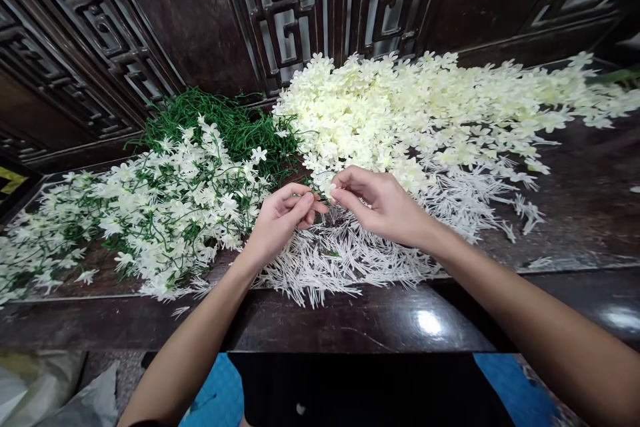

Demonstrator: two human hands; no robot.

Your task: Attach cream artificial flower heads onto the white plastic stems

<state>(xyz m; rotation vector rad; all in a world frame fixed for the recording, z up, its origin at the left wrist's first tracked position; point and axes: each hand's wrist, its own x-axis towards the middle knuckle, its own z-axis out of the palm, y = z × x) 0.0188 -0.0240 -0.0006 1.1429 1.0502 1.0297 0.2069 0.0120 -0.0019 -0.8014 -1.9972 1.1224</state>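
Note:
Thumb and fingers of my left hand (283,217) pinch a thin green plastic stem (321,196), whose end points right. Close beside it, my right hand (377,205) is closed in a pinch on a small white flower piece (333,191), mostly hidden by the fingertips. The two hands nearly meet above a heap of white stamen pieces (345,260). Beyond the right hand lies a large pile of pale yellow-white artificial blossoms (370,110). Left of the left hand are white flowers on green stems (180,207), with a tangle of bare green stems (225,121) behind them.
Everything lies on a dark polished wooden bench (380,320) with a carved wooden back (185,7). Some stamen pieces (527,213) are scattered at the right. Below the front edge are a blue seat (220,390) and pale plastic bags (40,380) at lower left.

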